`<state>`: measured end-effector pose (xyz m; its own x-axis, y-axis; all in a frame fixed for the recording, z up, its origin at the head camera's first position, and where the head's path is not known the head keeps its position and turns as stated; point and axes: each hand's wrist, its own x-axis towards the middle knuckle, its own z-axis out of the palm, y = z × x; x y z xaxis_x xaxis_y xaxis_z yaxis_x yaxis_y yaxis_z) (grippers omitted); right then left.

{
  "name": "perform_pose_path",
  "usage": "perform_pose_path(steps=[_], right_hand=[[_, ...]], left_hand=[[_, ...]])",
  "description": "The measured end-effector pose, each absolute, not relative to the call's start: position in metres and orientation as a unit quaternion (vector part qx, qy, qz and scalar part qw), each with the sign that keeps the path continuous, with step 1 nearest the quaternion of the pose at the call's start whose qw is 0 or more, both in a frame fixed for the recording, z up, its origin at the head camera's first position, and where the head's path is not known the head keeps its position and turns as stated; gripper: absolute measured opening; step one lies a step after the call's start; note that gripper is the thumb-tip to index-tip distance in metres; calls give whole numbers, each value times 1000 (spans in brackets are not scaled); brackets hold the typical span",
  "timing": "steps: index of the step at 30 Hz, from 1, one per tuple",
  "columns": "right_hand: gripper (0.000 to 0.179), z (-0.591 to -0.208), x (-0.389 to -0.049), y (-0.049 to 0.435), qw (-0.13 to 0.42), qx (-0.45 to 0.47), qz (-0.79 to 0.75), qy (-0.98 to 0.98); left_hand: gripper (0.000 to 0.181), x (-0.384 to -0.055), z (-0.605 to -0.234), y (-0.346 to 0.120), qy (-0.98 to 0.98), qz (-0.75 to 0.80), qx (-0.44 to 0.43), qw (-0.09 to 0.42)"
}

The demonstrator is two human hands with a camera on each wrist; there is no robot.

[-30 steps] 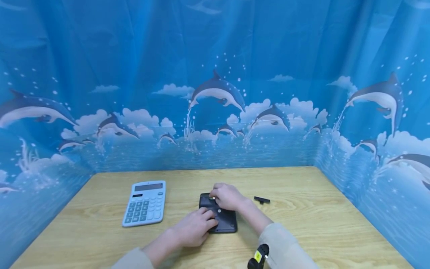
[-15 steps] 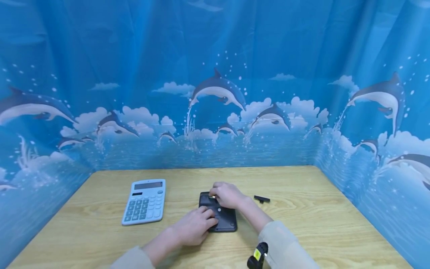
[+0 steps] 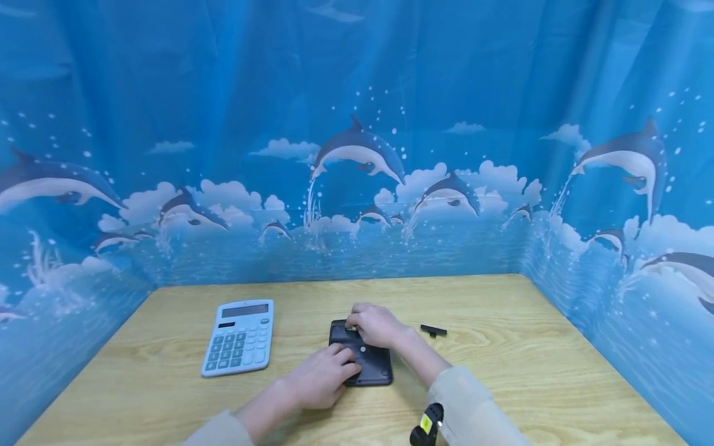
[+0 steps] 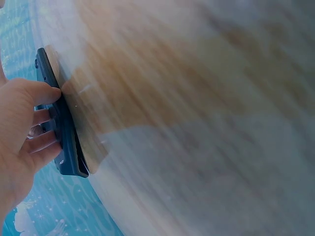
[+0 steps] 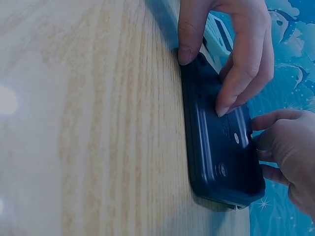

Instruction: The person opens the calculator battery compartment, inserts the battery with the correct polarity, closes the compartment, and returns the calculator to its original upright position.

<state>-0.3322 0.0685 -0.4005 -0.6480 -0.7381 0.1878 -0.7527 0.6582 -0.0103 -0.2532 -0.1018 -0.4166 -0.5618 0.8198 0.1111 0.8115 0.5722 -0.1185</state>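
Note:
A black calculator (image 3: 378,368) lies face down on the table, its back upward. My left hand (image 3: 320,376) holds its near end, thumb against the edge and fingertips on the back, as the right wrist view shows. At the far end my right hand (image 3: 376,325) has curled fingers over the slot. A small shiny yellowish piece, apparently a battery (image 3: 351,328), shows under those fingertips; most of it is hidden. To the right of the calculator lies a small black battery cover (image 3: 433,331) with a short tab.
A light blue calculator (image 3: 240,337) lies face up on the left of the wooden table (image 3: 502,353). Blue dolphin-print curtains (image 3: 357,248) stand along the back and both sides. A black strap device with a yellow label (image 3: 426,424) hangs at my right sleeve.
The shiny piece under my right fingertips shows slightly less than before. Both hands, the black calculator and the cover otherwise stay in place.

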Motion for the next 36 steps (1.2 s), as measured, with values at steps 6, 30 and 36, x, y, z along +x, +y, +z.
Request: perform_pose_path(steps=[6,30,36], right_hand=[[24,-403,-332,71,98,413,48,-904],[15,-397,-333,130,57,328,153,-930],[15,-396,-332,156,51,312,150,-937]], left_hand=[[34,-253,-418,-100,-889,22,-453,68],[35,-252,-419,-101,-886,14,-456,86],[36,-251,-419,-102,-886,14,-455,85]])
